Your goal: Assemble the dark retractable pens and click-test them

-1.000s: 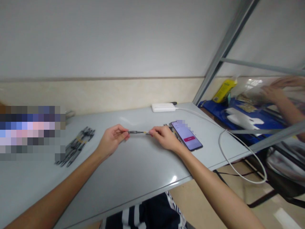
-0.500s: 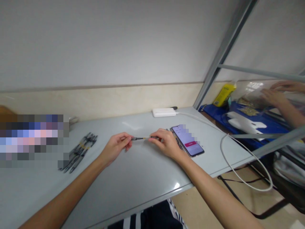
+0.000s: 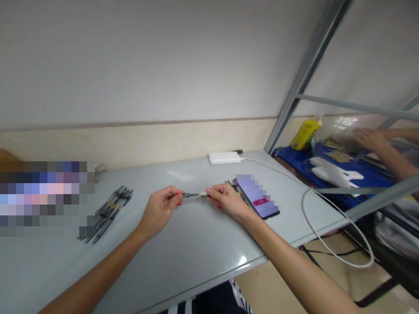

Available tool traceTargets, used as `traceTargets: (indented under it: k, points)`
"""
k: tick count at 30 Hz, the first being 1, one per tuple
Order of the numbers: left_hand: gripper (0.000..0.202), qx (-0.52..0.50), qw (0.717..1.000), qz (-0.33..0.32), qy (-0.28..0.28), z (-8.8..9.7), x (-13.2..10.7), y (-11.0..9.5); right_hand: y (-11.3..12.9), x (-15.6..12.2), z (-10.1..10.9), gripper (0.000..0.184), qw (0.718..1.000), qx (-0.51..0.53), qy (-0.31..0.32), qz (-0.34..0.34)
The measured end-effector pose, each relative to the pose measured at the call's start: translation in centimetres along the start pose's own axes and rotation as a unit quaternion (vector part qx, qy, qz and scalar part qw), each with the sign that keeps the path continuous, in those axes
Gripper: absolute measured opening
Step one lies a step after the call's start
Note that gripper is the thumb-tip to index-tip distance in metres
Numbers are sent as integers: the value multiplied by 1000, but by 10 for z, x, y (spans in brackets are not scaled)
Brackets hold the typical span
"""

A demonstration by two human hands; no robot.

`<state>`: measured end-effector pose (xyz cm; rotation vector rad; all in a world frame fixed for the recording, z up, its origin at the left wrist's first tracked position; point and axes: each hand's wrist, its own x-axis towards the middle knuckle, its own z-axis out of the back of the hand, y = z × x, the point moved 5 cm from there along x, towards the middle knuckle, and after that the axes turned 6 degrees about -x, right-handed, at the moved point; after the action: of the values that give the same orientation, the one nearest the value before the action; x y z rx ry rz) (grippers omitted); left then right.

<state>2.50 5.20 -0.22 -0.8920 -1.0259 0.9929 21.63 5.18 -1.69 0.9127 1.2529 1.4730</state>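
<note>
the phone (image 3: 256, 196) lay face up on the grey table (image 3: 183, 257), its screen lit with a red bar, and a part of it was covered by blurred squares. to the left of the phone, above the table, there was a thin pen (image 3: 196, 195), dark and pale with a small yellow part, held nearly level between two hands. the left hand (image 3: 159, 209), the farther one from the phone, pinched one end of the pen, with thumb and fingers close together. the right hand (image 3: 225, 200), near the phone, pinched the other end in the same narrow way. i could not tell how the ends of the pen looked, because the fingers hid them.

along the left edge of the phone lay some spare pens (image 3: 238, 190), partly hidden. well apart to the left of the phone there was a pile of pens (image 3: 109, 211), lying slantwise. behind the phone lay a white box (image 3: 224, 158), from which a white cable (image 3: 278, 167) went to the right of the phone. farther right from the phone, beyond a metal post (image 3: 304, 78), there were a blue table (image 3: 294, 159), a yellow packet (image 3: 306, 135) and another person's hand (image 3: 369, 138).
</note>
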Motion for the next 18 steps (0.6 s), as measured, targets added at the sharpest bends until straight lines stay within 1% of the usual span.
traceTargets:
  k: [2,4,5,7,8,10,11,13,15,17,18]
  points:
    - [23,-16,1000,17,0,-3,-2,4,1,1,-1,41,999,38,-15,-6]
    - [25,-38,999,26,13,-8,-4,6,5,4,3,39,994,83,-67,7]
    - [25,-46,998,24,27,-11,-5,6,7,5,7,37,988,114,-105,14]
    - [27,-46,997,7,65,-17,-7,3,13,8,16,31,965,197,-173,19]
    - [29,-39,996,-6,77,-19,-7,2,16,10,19,29,950,248,-188,14]
    - [30,-13,996,-30,78,-18,-6,0,25,15,23,24,924,344,-169,-4]
    - [29,2,997,-36,70,-16,-5,1,30,18,23,21,910,389,-144,-20]
    - [26,37,997,-35,51,-11,-2,4,44,22,24,18,890,447,-83,-21]
    - [24,69,996,-36,38,-6,2,7,60,25,24,35,883,468,-26,-17]
    - [22,102,993,-51,35,-2,4,8,73,27,23,51,885,466,3,-10]
    - [21,117,991,-61,37,-1,4,7,78,28,23,54,888,460,7,-8]
